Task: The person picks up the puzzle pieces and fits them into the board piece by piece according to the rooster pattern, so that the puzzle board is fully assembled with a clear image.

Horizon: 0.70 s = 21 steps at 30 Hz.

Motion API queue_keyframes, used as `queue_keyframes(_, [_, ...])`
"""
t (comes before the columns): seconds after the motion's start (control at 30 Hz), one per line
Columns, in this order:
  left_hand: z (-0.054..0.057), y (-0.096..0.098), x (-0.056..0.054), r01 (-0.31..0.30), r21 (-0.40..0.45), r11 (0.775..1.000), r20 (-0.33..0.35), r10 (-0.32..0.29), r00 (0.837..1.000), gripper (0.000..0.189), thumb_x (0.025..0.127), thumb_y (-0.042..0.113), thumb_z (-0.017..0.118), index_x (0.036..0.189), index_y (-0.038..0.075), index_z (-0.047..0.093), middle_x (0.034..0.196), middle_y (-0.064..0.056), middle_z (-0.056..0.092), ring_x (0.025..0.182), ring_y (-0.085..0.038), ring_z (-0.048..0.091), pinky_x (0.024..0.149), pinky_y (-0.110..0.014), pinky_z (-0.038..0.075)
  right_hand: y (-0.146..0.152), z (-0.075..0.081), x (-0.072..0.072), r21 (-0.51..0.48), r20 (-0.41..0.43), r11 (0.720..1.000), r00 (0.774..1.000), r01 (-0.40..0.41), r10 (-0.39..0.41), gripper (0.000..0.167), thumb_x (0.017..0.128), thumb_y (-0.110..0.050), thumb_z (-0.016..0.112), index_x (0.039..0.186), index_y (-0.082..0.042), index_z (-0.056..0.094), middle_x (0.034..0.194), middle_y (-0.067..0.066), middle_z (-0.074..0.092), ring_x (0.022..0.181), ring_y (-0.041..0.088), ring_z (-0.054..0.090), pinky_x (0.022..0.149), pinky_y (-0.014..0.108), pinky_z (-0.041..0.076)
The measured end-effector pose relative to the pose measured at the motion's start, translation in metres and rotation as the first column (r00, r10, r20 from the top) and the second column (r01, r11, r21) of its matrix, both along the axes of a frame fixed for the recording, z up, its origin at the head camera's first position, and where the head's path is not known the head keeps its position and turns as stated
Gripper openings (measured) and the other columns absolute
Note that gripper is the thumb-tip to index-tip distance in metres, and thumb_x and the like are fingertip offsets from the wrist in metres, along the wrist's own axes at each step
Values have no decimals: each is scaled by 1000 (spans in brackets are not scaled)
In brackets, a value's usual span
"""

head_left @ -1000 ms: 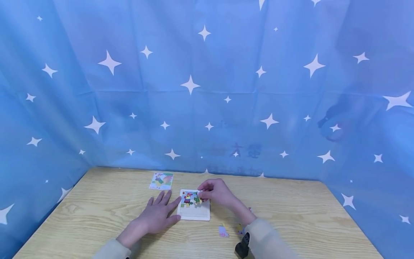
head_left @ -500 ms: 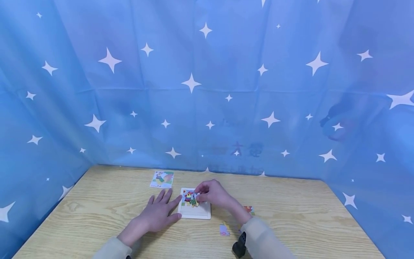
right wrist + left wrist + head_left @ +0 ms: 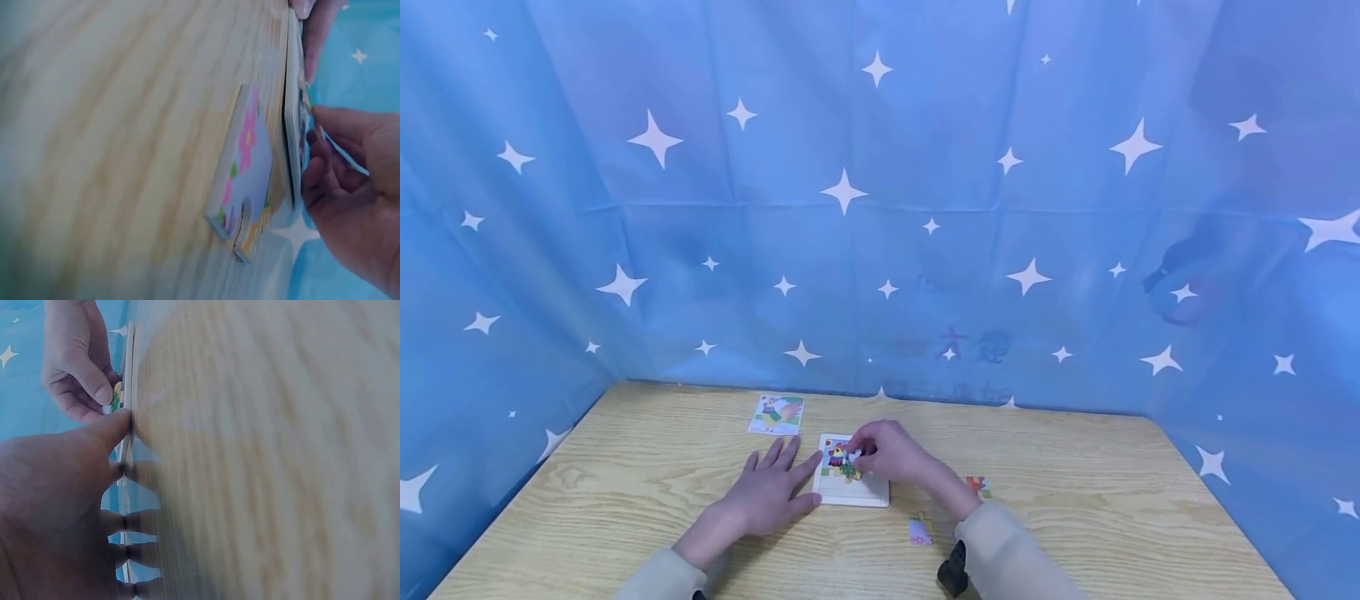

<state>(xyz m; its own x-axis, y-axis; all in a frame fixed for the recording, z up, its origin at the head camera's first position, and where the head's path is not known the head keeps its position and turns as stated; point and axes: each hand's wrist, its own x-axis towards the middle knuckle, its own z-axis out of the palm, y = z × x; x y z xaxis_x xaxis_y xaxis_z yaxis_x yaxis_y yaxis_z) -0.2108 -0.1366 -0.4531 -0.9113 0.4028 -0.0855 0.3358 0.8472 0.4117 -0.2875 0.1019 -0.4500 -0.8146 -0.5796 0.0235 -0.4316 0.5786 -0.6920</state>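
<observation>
A white puzzle tray [image 3: 868,497] lies on the table with a rooster piece [image 3: 837,454] in its upper left corner. My right hand [image 3: 895,454] pinches a puzzle piece [image 3: 850,469] with green and yellow on it, beside the rooster piece. From the left wrist view, this puzzle piece [image 3: 116,399] sits between thumb and fingers, low over the tray; whether it lies flat cannot be told. My left hand [image 3: 767,498] rests with fingers spread on the table. Its thumb and index fingertip touch the tray's left edge. The right hand hides the tray's upper right part.
A picture card [image 3: 777,415] lies behind the left hand. Right of the tray are a lilac puzzle piece with a pink flower [image 3: 247,147] and an orange-red puzzle piece [image 3: 978,486]. A star-patterned blue curtain [image 3: 880,250] stands behind the wooden table [image 3: 1075,483].
My right hand has moved slightly left across the tray, bringing the piece next to the rooster piece. The orange-red piece has come out from behind the right forearm. The left hand stays put.
</observation>
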Motion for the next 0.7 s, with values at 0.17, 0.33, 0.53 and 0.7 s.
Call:
queue_keyframes(0.17, [-1, 0, 0, 5, 4, 1000, -9, -5, 1000, 65, 104, 49, 56, 157, 14, 44, 163, -27, 26, 150, -51, 17, 112, -75, 16, -1, -2, 0, 38, -49, 999, 998, -31, 33, 13, 91, 2, 73, 99, -8, 76, 91, -3, 61, 76, 6, 55, 68, 24, 49])
queue_keyframes(0.33, [0, 0, 0, 9, 4, 1000, -14, -9, 1000, 65, 104, 49, 56, 157, 14, 44, 163, -28, 26, 150, -51, 17, 112, -75, 16, 1, -3, 2, 41, -68, 998, 996, -47, 50, 12, 92, 0, 73, 100, -8, 76, 94, -1, 59, 79, 7, 56, 70, 25, 50])
queue_keyframes(0.53, [1, 0, 1, 4, 1, 1000, -12, -4, 1000, 66, 104, 50, 56, 157, 13, 44, 163, -28, 26, 150, -52, 17, 112, -75, 16, 3, -3, 4, 26, -60, 998, 996, -58, 60, 20, 83, -10, 86, 100, -8, 75, 94, -2, 59, 78, 6, 57, 72, 24, 51])
queue_keyframes(0.7, [-2, -2, 0, 18, 11, 1000, -10, -18, 1000, 67, 104, 51, 54, 157, 13, 44, 163, -29, 25, 150, -53, 16, 112, -76, 15, 3, -3, 6, 55, -53, 997, 997, -50, 53, 26, 80, -17, 89, 101, -10, 75, 95, -3, 57, 81, 9, 53, 73, 26, 48])
